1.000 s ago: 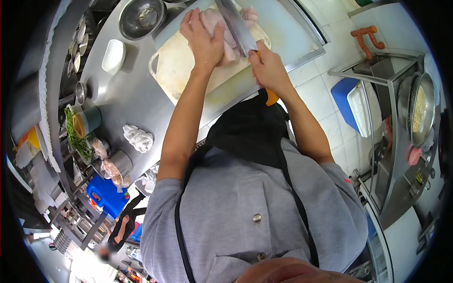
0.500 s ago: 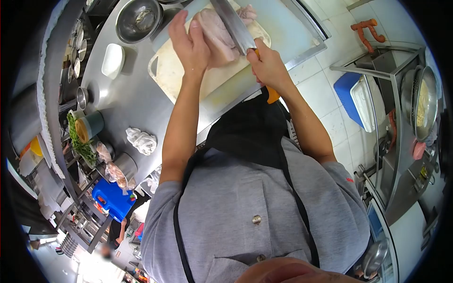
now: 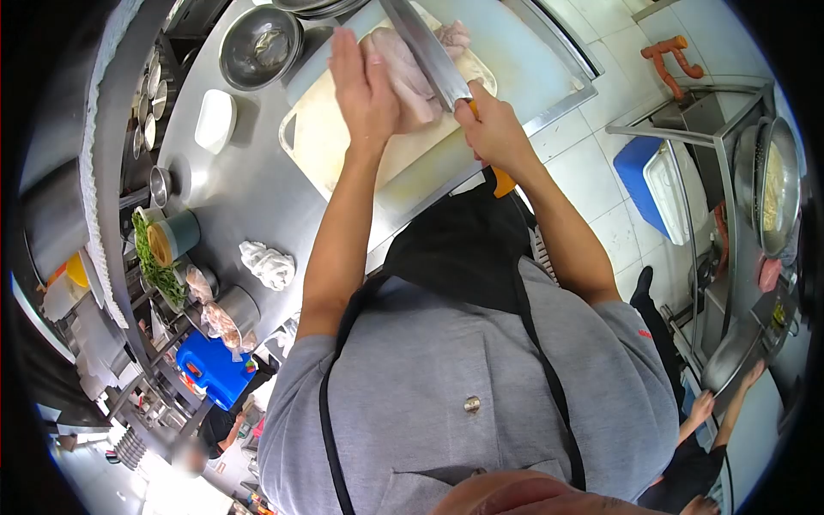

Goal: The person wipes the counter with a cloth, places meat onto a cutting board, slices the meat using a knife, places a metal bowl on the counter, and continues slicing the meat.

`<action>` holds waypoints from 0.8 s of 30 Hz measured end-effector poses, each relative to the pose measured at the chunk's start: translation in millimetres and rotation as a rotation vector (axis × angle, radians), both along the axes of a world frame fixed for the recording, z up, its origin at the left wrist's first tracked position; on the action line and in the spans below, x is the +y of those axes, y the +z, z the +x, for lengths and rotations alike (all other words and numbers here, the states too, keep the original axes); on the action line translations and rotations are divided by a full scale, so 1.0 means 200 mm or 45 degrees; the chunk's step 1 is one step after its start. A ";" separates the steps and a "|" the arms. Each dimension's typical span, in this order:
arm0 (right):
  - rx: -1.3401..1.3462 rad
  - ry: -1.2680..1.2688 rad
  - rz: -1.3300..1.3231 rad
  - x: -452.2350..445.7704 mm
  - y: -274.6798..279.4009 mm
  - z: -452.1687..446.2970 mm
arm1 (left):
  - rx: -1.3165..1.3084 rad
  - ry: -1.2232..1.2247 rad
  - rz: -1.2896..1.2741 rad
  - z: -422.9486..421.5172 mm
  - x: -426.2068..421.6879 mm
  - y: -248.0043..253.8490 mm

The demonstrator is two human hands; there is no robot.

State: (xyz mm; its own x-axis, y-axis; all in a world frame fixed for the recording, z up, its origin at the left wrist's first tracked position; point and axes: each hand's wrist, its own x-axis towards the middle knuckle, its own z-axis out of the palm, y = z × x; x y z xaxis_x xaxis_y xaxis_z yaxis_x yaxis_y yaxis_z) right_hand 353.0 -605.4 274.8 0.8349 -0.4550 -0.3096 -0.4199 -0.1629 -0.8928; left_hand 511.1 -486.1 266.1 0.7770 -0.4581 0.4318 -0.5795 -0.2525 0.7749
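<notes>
My right hand (image 3: pixel 495 127) is wrapped round the yellow handle of a large knife (image 3: pixel 429 58). The blade lies against the right side of a pale slab of raw meat (image 3: pixel 402 73). Along the meat's left side my left hand (image 3: pixel 367 96) is held flat with its fingers stretched out; whether its palm touches the meat is hard to see. Beyond the blade is a smaller piece of meat (image 3: pixel 453 37). Everything rests on a cream cutting board (image 3: pixel 322 154), which lies over a larger bluish board (image 3: pixel 524 64).
On the steel counter (image 3: pixel 249 184) stand a metal bowl (image 3: pixel 260 47), a white dish (image 3: pixel 215 121) and a crumpled cloth (image 3: pixel 267 265). A blue-and-white cooler (image 3: pixel 657 184) is on the floor to the right. At lower right, a co-worker's hands (image 3: pixel 705 403) are at a pan (image 3: pixel 730 360).
My left hand has straightened and shifted right, beside the meat. The knife stays in my right hand at the meat. A co-worker has come into view at lower right.
</notes>
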 end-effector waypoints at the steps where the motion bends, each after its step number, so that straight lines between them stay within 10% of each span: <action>1: 0.033 -0.002 0.034 0.00 0.02 0.00 | -0.079 -0.024 0.090 -0.01 -0.02 -0.02; 24: 0.193 0.208 0.111 -0.01 0.12 0.03 | -0.111 0.005 0.142 0.01 -0.03 -0.16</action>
State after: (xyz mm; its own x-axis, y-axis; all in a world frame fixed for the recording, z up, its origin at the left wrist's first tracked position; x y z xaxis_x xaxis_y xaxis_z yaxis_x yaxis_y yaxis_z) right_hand 358.4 -607.0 299.3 0.8361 -0.2840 -0.4693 -0.5247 -0.1646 -0.8352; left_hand 512.8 -491.5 233.4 0.7407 -0.5041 0.4441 -0.6421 -0.3367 0.6887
